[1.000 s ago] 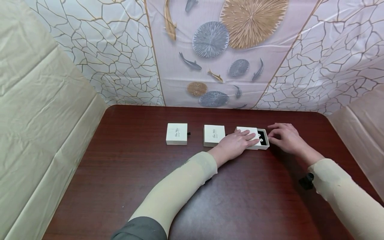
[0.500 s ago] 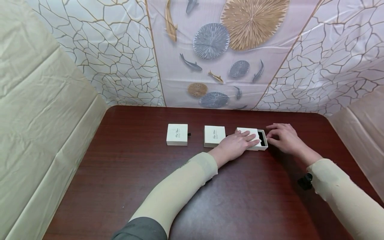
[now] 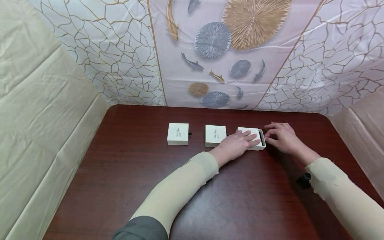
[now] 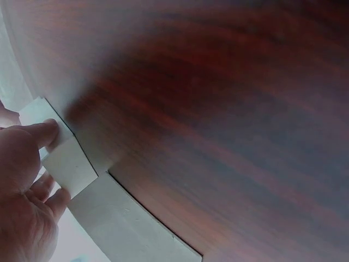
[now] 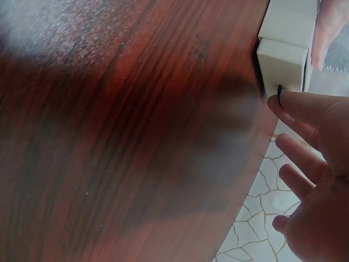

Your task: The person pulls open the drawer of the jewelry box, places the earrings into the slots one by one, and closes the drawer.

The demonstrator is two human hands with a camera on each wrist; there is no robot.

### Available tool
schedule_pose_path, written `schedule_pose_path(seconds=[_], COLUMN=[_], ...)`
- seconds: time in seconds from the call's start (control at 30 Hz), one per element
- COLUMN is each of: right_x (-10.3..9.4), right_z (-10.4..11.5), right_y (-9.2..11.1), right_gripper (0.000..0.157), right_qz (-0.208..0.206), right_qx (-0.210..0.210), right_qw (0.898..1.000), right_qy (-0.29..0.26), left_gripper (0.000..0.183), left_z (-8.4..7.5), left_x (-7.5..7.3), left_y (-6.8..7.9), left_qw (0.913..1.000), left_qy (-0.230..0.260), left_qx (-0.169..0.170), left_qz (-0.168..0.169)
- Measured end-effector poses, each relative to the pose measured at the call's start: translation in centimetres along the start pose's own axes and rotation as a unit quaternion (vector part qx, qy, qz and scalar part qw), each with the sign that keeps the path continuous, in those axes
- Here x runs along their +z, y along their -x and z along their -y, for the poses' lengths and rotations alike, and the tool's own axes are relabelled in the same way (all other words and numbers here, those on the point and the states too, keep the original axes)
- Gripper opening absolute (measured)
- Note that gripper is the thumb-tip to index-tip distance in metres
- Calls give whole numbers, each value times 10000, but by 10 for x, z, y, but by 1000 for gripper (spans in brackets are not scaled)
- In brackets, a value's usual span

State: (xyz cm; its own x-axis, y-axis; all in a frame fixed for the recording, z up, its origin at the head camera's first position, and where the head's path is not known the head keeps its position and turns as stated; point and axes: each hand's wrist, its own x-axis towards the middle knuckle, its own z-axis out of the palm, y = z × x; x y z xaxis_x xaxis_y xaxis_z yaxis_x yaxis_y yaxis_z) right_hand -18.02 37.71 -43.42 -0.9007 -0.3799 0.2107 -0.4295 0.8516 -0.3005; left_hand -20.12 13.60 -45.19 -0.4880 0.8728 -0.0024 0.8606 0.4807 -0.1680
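Observation:
A small white drawer box (image 3: 248, 130) lies on the table under my left hand (image 3: 235, 147). The left fingers are spread flat over its sleeve. Its inner tray (image 3: 262, 145) sticks out a little to the right, with only a thin dark strip of the inside showing. At the tray's end is my right hand (image 3: 280, 137). In the right wrist view, the right thumb and forefinger pinch the black pull tab (image 5: 280, 94) on the tray's front (image 5: 281, 64). In the left wrist view the sleeve and the tray's contents are partly hidden.
To the left stand two similar white boxes, a middle box (image 3: 214, 135) close by the left wrist and a far-left box (image 3: 178, 134) with a black tab (image 3: 190, 134). The dark red table (image 3: 132, 173) meets a patterned cloth (image 3: 129, 60) at the back.
The tray has slid leftward into its sleeve, covering the black inside and the white items seen earlier. The right hand has moved left with it; the left hand stays on the sleeve.

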Motion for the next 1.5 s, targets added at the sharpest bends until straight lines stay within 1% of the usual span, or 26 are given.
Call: schedule_pose_path(seconds=[0.2, 0.43, 0.63, 1.0, 1.17, 1.37, 1.5], right_x=[0, 2, 3, 4, 2, -2, -6], right_z=[3, 4, 6, 9, 9, 8, 9], right_y=[-3, -5, -7, -10, -9, -6, -3], right_gripper=[10, 10, 10, 10, 9, 4, 3], right_qz=[112, 58, 177, 367, 375, 329, 309], right_qx=[160, 2, 92, 282, 284, 225, 207], right_qw=[9998, 10000, 9997, 9989, 9989, 9992, 9993], right_qy=[-73, -80, -119, -90, -66, -38, 0], left_gripper=[56, 55, 56, 55, 55, 55, 53], left_z=[0, 0, -1, -1, 0, 2, 5], left_x=[0, 1, 0, -1, -1, -4, -8], left_y=[-1, 0, 0, 1, 0, 0, 2], left_qw=[10000, 10000, 10000, 10000, 10000, 9999, 9997], left_qy=[30, 27, -41, -14, -26, -54, -55], left_qx=[-5, -33, -31, -34, -8, 59, 109], left_qz=[6, -19, -29, 7, -27, -81, -211])
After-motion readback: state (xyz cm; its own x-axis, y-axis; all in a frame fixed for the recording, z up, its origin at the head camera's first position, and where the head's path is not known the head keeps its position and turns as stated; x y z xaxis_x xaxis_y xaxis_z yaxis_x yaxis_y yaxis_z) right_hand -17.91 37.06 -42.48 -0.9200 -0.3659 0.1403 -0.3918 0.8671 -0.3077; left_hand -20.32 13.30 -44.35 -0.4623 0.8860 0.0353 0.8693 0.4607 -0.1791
